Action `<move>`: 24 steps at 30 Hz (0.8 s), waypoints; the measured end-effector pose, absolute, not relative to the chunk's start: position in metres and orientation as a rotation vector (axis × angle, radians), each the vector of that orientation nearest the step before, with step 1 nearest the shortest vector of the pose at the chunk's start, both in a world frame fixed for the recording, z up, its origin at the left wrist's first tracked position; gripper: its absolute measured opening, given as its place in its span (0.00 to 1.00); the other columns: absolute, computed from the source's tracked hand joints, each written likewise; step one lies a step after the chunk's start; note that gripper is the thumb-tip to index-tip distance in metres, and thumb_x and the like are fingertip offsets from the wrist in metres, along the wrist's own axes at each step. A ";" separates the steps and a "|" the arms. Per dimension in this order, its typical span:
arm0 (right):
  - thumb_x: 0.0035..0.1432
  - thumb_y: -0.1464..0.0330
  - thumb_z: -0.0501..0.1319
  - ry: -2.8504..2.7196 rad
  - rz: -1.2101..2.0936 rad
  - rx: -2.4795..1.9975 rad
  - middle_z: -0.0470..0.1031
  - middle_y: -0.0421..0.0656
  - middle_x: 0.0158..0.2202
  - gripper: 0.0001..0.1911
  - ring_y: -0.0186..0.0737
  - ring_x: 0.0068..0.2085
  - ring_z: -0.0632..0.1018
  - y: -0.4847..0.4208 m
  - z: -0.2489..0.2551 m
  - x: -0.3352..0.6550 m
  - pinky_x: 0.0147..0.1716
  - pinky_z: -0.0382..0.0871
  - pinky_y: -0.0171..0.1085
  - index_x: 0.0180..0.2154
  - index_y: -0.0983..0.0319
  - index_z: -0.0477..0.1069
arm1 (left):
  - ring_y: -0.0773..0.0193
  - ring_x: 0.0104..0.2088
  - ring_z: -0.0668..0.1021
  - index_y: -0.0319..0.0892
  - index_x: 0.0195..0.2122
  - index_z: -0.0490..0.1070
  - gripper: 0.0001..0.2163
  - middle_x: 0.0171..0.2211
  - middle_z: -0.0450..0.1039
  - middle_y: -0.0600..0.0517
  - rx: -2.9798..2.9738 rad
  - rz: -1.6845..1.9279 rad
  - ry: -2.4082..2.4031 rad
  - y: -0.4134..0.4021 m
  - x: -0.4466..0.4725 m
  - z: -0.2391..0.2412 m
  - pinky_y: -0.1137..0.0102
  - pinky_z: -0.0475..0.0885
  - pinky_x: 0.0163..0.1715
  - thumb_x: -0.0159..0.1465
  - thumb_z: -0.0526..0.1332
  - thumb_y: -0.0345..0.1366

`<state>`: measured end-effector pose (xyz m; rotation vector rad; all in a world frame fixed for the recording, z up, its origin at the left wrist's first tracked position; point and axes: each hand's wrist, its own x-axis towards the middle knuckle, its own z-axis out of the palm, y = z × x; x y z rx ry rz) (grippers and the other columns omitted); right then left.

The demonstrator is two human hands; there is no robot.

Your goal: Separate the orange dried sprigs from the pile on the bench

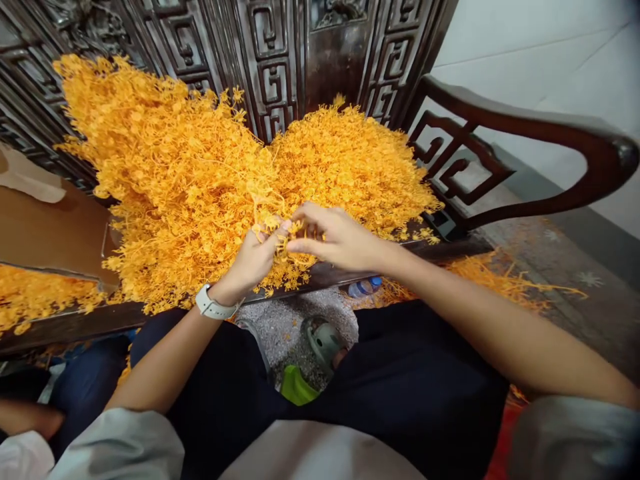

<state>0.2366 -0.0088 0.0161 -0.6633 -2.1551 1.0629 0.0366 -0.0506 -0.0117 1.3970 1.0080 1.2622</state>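
Observation:
A big heap of orange plastic flower-like pieces (185,160) with thin stems covers the dark wooden bench (330,272). At its front edge, my left hand (257,257), with a pale watch on the wrist, is closed around a small bunch of orange plastic pieces (283,247). My right hand (337,233) meets it from the right. Its fingers are curled and its thumb and fingertips close in on the same bunch; what exactly lies between them is partly hidden.
A cardboard box (55,227) stands at the left. The bench's carved back (273,60) and curved armrest (540,127) bound the heap. Loose orange strands (500,280) lie on the floor at right. A plastic bottle (364,288) lies below the bench. Another person's arm (30,417) shows at lower left.

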 end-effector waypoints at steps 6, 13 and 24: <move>0.70 0.42 0.60 -1.925 1.053 -0.762 0.62 0.36 0.20 0.29 0.32 0.23 0.62 0.017 0.020 0.253 0.25 0.55 0.37 0.28 0.58 0.63 | 0.67 0.28 0.64 0.43 0.29 0.67 0.14 0.27 0.63 0.55 1.508 1.102 0.912 -0.055 0.044 -0.013 0.69 0.63 0.31 0.69 0.65 0.41; 0.62 0.46 0.71 -1.980 1.403 -0.804 0.71 0.36 0.23 0.25 0.30 0.24 0.71 0.038 0.037 0.299 0.25 0.65 0.33 0.31 0.60 0.71 | 0.67 0.29 0.67 0.41 0.31 0.74 0.15 0.28 0.67 0.54 1.437 1.143 1.055 -0.055 0.036 -0.009 0.69 0.63 0.32 0.68 0.69 0.47; 0.70 0.34 0.44 -1.698 1.578 -0.638 0.81 0.47 0.32 0.45 0.37 0.29 0.76 0.011 0.057 0.275 0.30 0.71 0.37 0.52 0.64 0.78 | 0.69 0.27 0.66 0.40 0.27 0.75 0.17 0.25 0.69 0.56 1.124 1.181 1.184 -0.055 0.038 -0.003 0.72 0.62 0.29 0.55 0.78 0.46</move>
